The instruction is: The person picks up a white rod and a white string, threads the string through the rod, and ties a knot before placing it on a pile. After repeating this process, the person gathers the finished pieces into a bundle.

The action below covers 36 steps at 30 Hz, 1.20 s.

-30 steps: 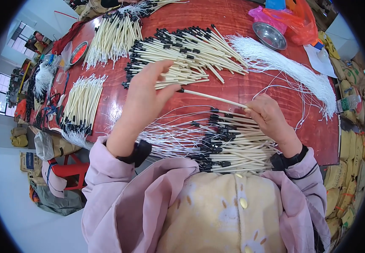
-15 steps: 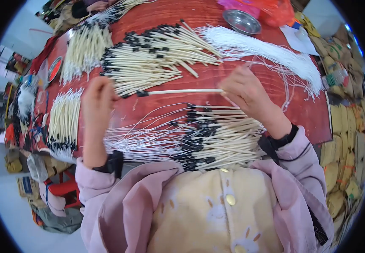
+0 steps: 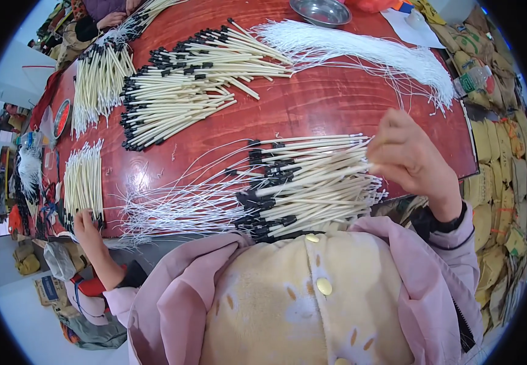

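Head view: left fingers (image 3: pixel 84 220) have swung outward (spread and hold unclear), while right fingers (image 3: pixel 390 153) pinch the now-lowered stick (image 3: pixel 312 180).

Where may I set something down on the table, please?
The widest bare patch of red table lies between the far black-ended sticks, the white string bundle and the near black-ended sticks. Another lies between that bundle and the right hand. The near edge is crowded with sticks and loose white strings.
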Tool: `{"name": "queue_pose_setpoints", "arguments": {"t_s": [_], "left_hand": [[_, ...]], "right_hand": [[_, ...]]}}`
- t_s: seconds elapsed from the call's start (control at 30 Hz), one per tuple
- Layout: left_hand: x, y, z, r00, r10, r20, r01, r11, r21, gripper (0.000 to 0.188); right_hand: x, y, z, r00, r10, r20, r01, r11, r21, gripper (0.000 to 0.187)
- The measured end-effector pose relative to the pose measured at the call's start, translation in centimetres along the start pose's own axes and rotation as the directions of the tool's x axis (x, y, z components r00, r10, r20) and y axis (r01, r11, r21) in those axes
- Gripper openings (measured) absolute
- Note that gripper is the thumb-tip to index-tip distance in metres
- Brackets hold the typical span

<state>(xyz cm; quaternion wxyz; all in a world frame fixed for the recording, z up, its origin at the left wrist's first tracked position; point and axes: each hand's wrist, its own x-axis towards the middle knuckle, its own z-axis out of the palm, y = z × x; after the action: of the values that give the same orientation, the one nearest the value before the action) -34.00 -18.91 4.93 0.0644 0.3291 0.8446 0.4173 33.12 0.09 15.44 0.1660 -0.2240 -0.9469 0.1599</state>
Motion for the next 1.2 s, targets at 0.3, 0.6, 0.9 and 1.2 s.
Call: {"name": "queue_pose_setpoints", "arguments": {"t_s": [0.3,0.6,0.9,1.2], "left_hand": [[-5.3,4.6,1.2,0.823,0.484,0.298,-0.566,0.746,0.351,0.024],[-8.1,28.1,24.6,0.425,0.803,0.417,-0.757,0.568,-0.324,0.017],[-12.7,34.3,41.3,0.255,0.826,0.503,-0.951,0.309,-0.025,0.02],[-13.3,34.6,39.2,0.315,0.786,0.531,-0.874,0.458,-0.16,0.012]], "right_hand": [[-4.3,0.9,0.7,0.978,0.204,-0.055,-0.199,0.977,0.081,0.034],[-1.4,4.1,4.1,0.952,0.256,-0.171,-0.264,0.964,-0.027,0.039],[0.6,5.2,3.5,0.95,0.269,-0.16,-0.276,0.961,-0.022,0.034],[1.6,8.4,5.7,0.92,0.315,-0.234,-0.314,0.949,0.045,0.036]]}}
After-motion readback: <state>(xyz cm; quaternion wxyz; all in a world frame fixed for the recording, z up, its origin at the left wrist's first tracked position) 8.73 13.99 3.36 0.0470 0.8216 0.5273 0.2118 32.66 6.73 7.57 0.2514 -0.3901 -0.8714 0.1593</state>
